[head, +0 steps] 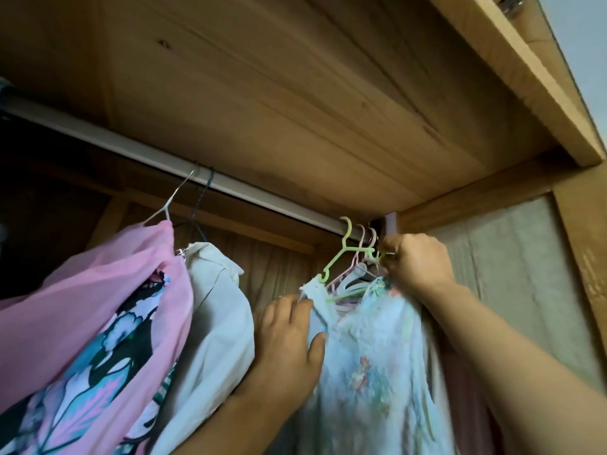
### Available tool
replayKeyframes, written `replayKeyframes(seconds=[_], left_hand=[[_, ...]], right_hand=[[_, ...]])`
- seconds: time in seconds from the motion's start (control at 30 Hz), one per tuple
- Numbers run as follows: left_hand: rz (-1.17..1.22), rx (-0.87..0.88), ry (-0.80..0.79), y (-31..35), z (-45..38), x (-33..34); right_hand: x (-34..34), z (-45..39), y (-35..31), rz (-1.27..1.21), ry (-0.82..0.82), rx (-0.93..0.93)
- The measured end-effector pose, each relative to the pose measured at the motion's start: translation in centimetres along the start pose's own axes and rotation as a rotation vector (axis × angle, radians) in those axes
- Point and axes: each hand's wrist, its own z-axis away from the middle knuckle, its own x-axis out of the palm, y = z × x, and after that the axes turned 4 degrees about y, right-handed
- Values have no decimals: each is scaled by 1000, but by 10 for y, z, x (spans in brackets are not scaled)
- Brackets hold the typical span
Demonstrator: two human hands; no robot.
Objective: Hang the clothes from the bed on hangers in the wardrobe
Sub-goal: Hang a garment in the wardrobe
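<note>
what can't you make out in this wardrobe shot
Head view only:
- Right hand: what its fingers pinch, hidden behind the knuckles.
- Light blue dress: lower part cut off by the bottom edge.
- Rail: left end lost in shadow.
- Pink hangers: bunched, count unclear.

Home bedroom wardrobe (295, 77): rail (164, 156), hung clothes (98, 307).
</note>
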Motion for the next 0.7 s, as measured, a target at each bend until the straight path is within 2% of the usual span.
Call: replayKeyframes(seconds=[0.13, 0.23, 0.33, 0.4, 0.57, 0.63, 0.7], left_hand=[[71, -1, -8, -1, 3, 5], [94, -17, -78, 4, 2, 0], [14, 21, -39, 4, 3, 2], [56, 53, -28, 8, 4, -1], [251, 104, -130, 16, 45, -1], [297, 111, -201, 21, 78, 4], [376, 120, -206, 29, 113, -1]], right_hand=[[6, 3, 5, -103, -12, 18], [16, 9, 13, -241, -36, 63], [17, 23, 18, -308, 81, 46], [10, 40, 18, -319, 198, 0], [-12, 116, -1, -427, 363, -3], [-22, 157, -11, -501, 346, 1], [-32, 201, -23, -575, 316, 16]])
